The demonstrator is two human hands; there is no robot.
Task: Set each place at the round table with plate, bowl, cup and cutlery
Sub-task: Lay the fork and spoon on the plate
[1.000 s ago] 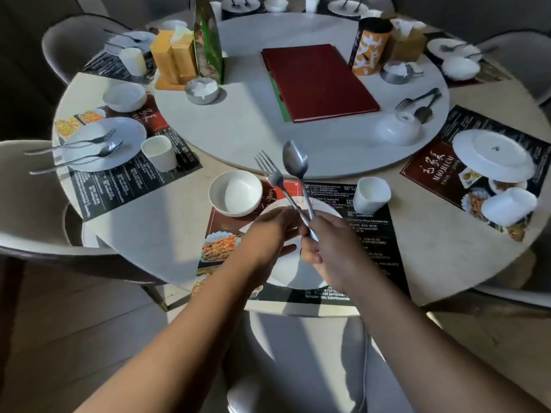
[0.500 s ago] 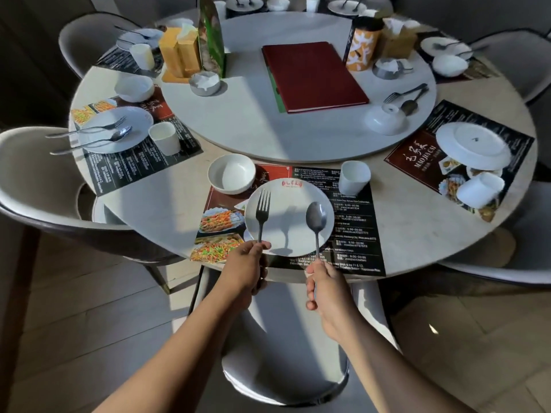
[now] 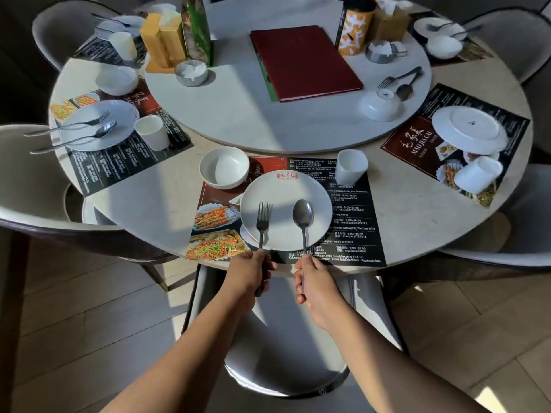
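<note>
Gripping fork (image 3: 263, 219) in the left hand (image 3: 250, 272) and spoon (image 3: 302, 216) in the right hand (image 3: 313, 281) over the plate (image 3: 286, 189) ahead nearly completes this place; the one to their right looks unset.

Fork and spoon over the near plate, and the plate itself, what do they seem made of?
The fork and spoon look like stainless steel: grey, thin, dully reflective. The plate looks like glazed ceramic, possibly melamine: smooth glossy white, red printed logo.

Grey padded chairs (image 3: 283, 353); sun-patched plank floor (image 3: 74, 308)
</note>
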